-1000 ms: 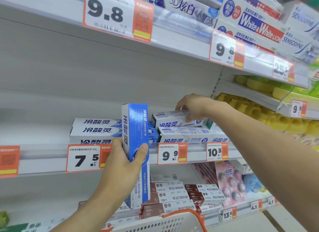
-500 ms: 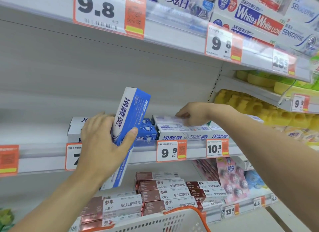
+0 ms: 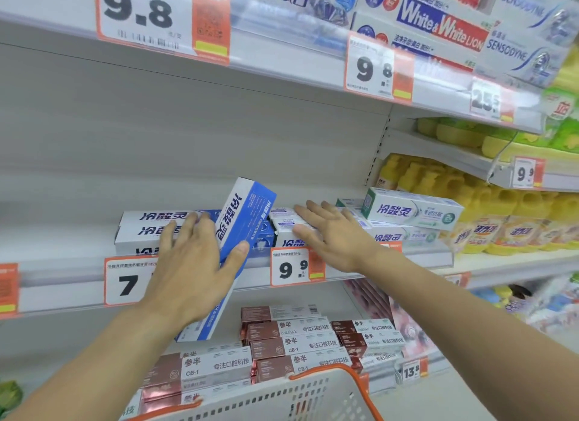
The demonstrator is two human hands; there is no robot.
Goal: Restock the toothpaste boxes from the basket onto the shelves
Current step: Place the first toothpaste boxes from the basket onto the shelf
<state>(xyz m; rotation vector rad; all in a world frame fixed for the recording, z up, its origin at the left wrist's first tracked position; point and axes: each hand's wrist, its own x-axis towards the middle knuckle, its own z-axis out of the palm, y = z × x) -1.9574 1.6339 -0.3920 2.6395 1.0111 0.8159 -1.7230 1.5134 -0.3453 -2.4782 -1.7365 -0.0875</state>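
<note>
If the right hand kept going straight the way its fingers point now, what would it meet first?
The right hand lies open with fingers aimed up and back-left over the white toothpaste boxes above the 9.9 price tag. It already seems to touch them; past them, probably the shelf's back wall, though depth is unclear.

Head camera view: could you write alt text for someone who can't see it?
A person's left hand holds a tilted blue toothpaste box at a shop shelf, while the right hand rests flat with straight fingers on white toothpaste boxes stacked there. A basket with orange trim sits below.
</note>
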